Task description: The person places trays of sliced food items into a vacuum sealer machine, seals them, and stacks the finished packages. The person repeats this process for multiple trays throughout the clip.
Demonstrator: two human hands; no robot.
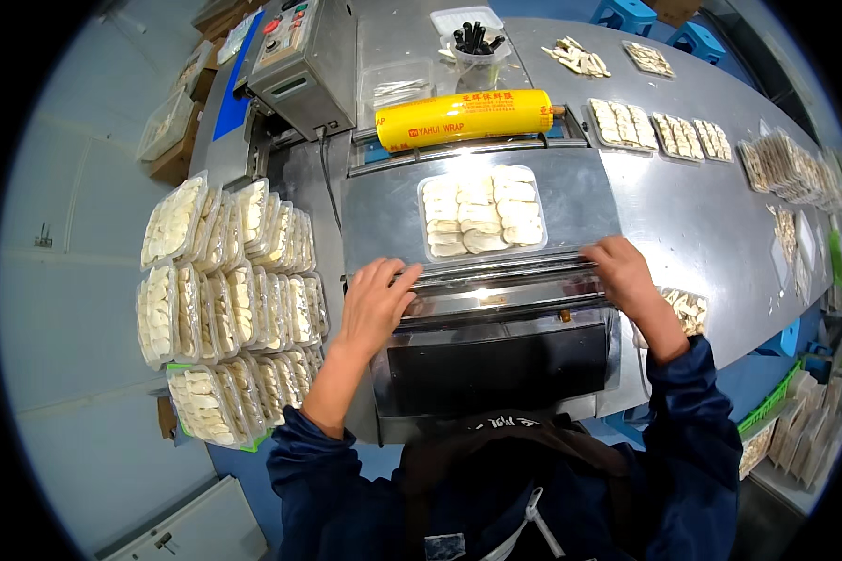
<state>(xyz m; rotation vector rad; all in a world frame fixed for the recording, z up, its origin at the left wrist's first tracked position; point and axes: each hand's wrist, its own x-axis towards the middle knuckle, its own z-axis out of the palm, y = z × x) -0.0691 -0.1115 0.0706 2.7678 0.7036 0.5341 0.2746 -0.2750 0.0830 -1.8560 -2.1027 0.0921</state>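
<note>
A clear tray of pale sliced mushrooms, laid in three columns, sits on the flat top of a metal wrapping machine. Sheer plastic film spreads over that top from a yellow-covered roll behind the tray. At the film's near left corner is my left hand, fingers bent and closed at the end of the front bar. My right hand grips the near right corner, its fingers curled at the bar's other end. The film's edge inside my fingers is hardly visible.
Stacked filled trays stand on the left. A control box with a cable is behind them. Black-handled tools fill a tub at the back. More mushroom trays lie on the right, with a stacked row beyond.
</note>
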